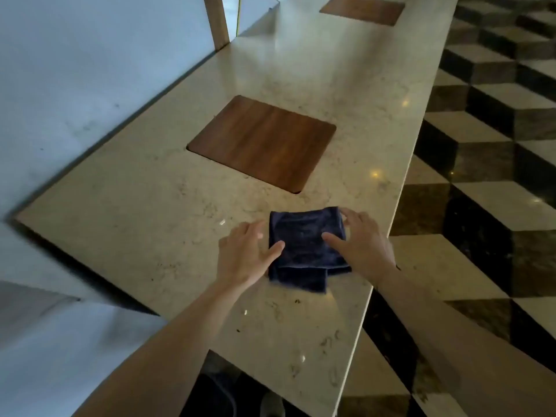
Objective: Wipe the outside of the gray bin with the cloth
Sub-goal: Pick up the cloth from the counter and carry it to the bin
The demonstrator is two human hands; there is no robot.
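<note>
A dark blue folded cloth (304, 251) lies flat on the beige stone counter (156, 224), near its right edge. My left hand (245, 254) rests at the cloth's left side, fingers spread, thumb lying on the cloth. My right hand (361, 239) is at the cloth's right side, fingers spread, thumb on the cloth and fingertips at its far right corner. Neither hand has the cloth lifted. No gray bin can be made out for certain; a dark rounded shape (210, 395) shows under the counter at the bottom edge.
A square wooden inset (261, 142) sits in the counter beyond the cloth, and a second one (362, 9) lies farther back. A pale wall (75, 70) borders the counter on the left. A checkered polished floor (487, 176) runs along the right.
</note>
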